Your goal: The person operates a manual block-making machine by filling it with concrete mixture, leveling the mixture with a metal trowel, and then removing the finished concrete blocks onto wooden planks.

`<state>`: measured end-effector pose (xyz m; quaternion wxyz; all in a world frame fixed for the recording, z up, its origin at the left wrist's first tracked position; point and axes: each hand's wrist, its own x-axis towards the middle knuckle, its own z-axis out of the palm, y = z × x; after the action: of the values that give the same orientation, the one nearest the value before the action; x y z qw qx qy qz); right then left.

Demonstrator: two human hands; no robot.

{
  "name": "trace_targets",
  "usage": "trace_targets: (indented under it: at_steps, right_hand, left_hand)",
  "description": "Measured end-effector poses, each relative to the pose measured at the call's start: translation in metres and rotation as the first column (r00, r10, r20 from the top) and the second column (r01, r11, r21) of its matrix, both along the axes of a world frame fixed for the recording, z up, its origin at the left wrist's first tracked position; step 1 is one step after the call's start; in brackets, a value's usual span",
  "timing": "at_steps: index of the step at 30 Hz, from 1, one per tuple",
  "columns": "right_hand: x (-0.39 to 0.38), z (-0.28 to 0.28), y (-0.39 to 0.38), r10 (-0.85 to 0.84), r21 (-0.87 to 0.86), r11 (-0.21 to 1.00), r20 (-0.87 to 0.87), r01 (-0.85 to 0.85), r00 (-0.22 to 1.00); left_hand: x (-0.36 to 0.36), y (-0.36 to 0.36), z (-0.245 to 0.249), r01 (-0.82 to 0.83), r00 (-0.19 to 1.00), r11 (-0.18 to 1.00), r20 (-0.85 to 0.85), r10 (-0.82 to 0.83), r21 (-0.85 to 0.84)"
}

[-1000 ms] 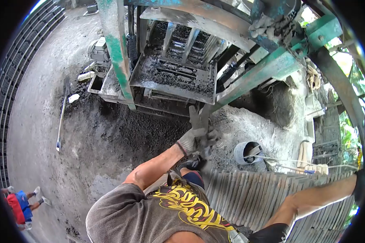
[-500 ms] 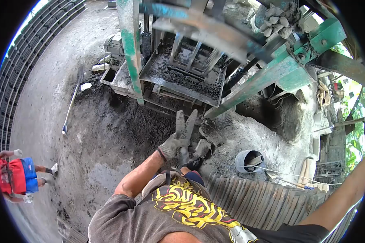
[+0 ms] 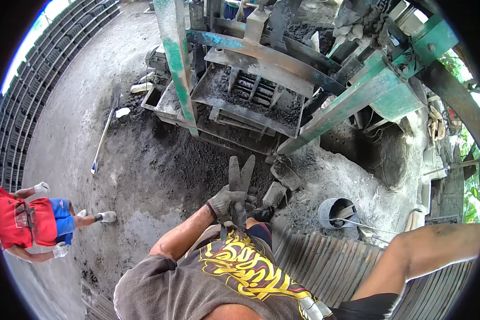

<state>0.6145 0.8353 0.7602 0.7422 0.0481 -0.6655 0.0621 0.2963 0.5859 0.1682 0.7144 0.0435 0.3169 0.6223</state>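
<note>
1. Down at the centre, the gloved left hand (image 3: 225,201) has its grip clenched round the lower ends of two grey planks (image 3: 234,176). They stand upright and splay into a narrow V above the fist, over the dark ground just short of the machine
2. Open room lies left of the hand: a broad stretch of bare floor (image 3: 64,133) runs out to the rows of blocks (image 3: 16,101) at the far edge, crossed only by a long-handled shovel (image 3: 102,136) lying flat
3. Ahead, the green-framed machine (image 3: 352,101) closes the way. Its mould tray (image 3: 250,104) carries dark mix, and a slanted green brace meets the ground just right of the planks' tips, near but apart
4. Broken block pieces (image 3: 276,193) lie just right of the planks; farther right a grey bucket (image 3: 336,210) sits in pale rubble, and a stack of slats (image 3: 325,261) fills the lower right
5. The right forearm (image 3: 437,242) reaches over that stack to the picture's edge; the right hand is out of sight, so its grip cannot be told
6. Loose dark mix (image 3: 160,165) covers the ground by the machine, in a daylit open yard
7. Since half a second ago the V is unchanged, the co-worker in red (image 3: 24,224) has come further in from the left, and more of the forearm shows; a second ago the hand was higher, by the brace's foot
</note>
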Motion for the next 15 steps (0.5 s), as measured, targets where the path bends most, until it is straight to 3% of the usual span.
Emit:
trace_targets:
  at_steps: [4, 6, 7, 8, 10, 11, 12, 13, 14, 15]
  right_hand:
    - [-0.026, -0.071, -0.033, 0.105, -0.003, 0.993, -0.415, -0.117, 0.904]
    - [0.063, -0.081, -0.007, 0.187, 0.083, 0.98, -0.056, -0.183, 0.981]
    - [0.066, -0.089, -0.005, 0.143, 0.117, 0.978, 0.221, -0.172, 0.965]
    - [0.049, -0.082, -0.005, 0.153, 0.117, 0.976, 0.225, -0.183, 0.962]
    - [0.009, -0.055, -0.006, 0.141, 0.135, 0.985, -0.255, -0.109, 0.957]
    - [0.019, -0.036, 0.003, -0.379, 0.243, 0.891, -0.069, 0.384, 0.923]
    - [0.029, -0.017, 0.012, -0.747, 0.48, 0.548, -0.086, 0.684, 0.659]
    - [0.023, 0.007, 0.014, -0.737, 0.485, 0.558, -0.084, 0.674, 0.671]
    - [0.008, 0.033, 0.018, -0.533, 0.343, 0.787, -0.043, 0.513, 0.845]
    - [-0.005, 0.049, 0.024, -0.45, 0.275, 0.852, -0.045, 0.445, 0.892]
  left_hand:
    - [0.0, 0.034, -0.006, 0.018, 0.999, 1.0, -0.039, -0.018, -0.014]
    - [0.006, 0.055, -0.009, -0.013, 0.999, 1.0, -0.04, 0.014, 0.006]
    - [0.01, 0.067, -0.008, -0.037, 0.998, 0.999, -0.039, 0.038, 0.024]
    - [0.013, 0.078, -0.001, -0.048, 0.998, 0.999, -0.035, 0.049, 0.025]
    - [0.023, 0.093, 0.013, -0.095, 0.995, 0.995, -0.027, 0.095, -0.002]
    - [0.028, 0.099, 0.018, -0.12, 0.993, 0.992, 0.01, 0.12, 0.038]
    - [0.036, 0.105, 0.02, -0.135, 0.991, 0.99, 0.017, 0.134, 0.038]
    - [0.041, 0.112, 0.021, -0.154, 0.988, 0.985, 0.042, 0.151, 0.073]
    - [0.048, 0.116, 0.026, -0.172, 0.984, 0.98, 0.071, 0.166, 0.1]
    - [0.053, 0.12, 0.032, -0.183, 0.982, 0.975, 0.077, 0.174, 0.129]
